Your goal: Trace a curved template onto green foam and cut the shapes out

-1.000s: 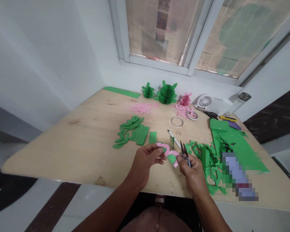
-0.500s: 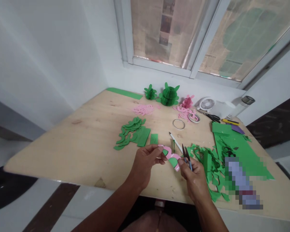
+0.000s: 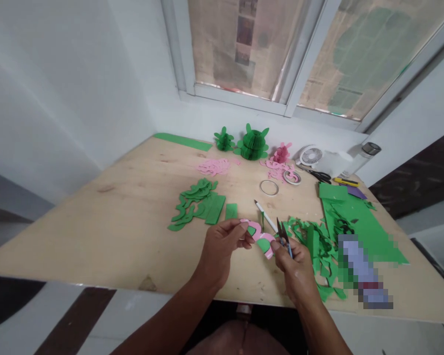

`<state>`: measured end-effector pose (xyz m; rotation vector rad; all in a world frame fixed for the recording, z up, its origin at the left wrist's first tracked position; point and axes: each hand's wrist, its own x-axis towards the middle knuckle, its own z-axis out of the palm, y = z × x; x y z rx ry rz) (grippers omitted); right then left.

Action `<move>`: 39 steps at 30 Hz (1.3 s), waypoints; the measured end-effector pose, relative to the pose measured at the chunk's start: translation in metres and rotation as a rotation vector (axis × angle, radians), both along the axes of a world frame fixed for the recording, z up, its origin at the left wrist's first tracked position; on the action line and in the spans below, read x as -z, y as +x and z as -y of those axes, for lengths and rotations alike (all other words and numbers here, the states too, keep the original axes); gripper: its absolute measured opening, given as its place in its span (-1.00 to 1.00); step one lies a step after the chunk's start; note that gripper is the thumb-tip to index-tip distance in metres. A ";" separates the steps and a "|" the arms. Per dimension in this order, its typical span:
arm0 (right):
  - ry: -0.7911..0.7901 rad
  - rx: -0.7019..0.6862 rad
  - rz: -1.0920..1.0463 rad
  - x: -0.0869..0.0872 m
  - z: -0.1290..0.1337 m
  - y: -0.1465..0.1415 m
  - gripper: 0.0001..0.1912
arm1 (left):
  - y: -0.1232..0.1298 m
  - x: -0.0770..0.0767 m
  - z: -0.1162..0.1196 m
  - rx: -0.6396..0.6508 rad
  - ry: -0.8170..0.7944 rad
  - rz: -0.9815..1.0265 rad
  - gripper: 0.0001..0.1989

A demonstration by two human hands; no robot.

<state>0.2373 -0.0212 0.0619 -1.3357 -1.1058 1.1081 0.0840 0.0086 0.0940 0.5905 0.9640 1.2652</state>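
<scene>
A pink-and-green paper cutout [image 3: 258,230] is pinched between left hand [image 3: 222,246] and right hand [image 3: 293,260] — scissors [image 3: 285,234] are tucked beside it in the latter, seemingly so both can be held.

The person's left forearm [image 3: 170,318] slants up from the bottom edge, left of centre, to the left hand [image 3: 222,249] in the lower middle of the frame, its thumb pinched against the index finger. The right forearm [image 3: 320,315] leans up and leftward to the right hand [image 3: 296,261], fingers curled, thumb pointing inward. Both hands are near each other but apart.
</scene>
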 end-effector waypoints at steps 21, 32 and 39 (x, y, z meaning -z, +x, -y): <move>-0.002 -0.032 -0.048 -0.005 -0.004 -0.006 -0.70 | -0.004 0.006 0.000 -0.013 0.010 0.010 -0.92; -0.006 -0.036 -0.015 -0.007 -0.004 -0.006 -0.71 | -0.004 0.007 0.006 0.181 -0.009 -0.120 -0.84; 0.025 -0.022 0.014 -0.011 -0.001 -0.005 -0.69 | 0.001 0.008 0.004 0.203 0.008 -0.160 -0.84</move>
